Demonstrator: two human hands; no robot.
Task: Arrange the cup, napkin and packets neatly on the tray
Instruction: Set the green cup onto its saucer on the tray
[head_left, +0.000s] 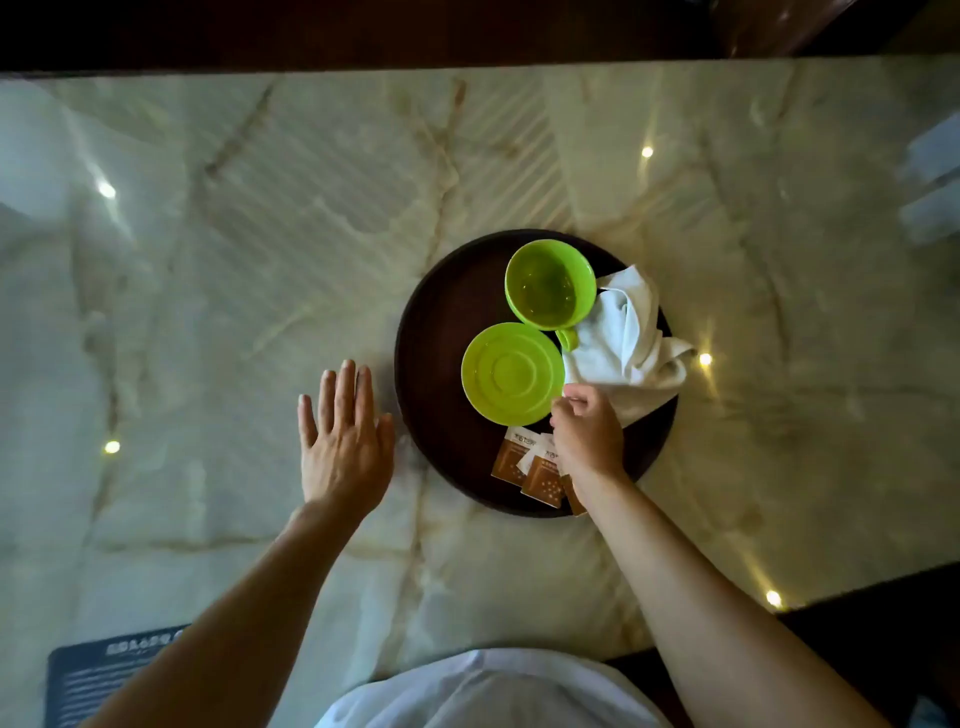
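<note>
A round dark tray (436, 332) lies on the marble counter. On it stand a green cup (549, 285) at the back and a green saucer (511, 372) in front of it, side by side. A crumpled white napkin (626, 338) lies at the tray's right and hangs over the rim. Brown packets (524, 462) lie fanned at the tray's near edge. My right hand (587, 431) hovers over the packets, fingers pinched at the napkin's near corner by the saucer. My left hand (345, 441) rests flat and open on the counter, left of the tray.
The glossy marble counter (260, 234) spreads wide around the tray, with a dark edge at the back. A dark printed card (104, 675) lies at the near left. A dark surface borders the counter at the near right.
</note>
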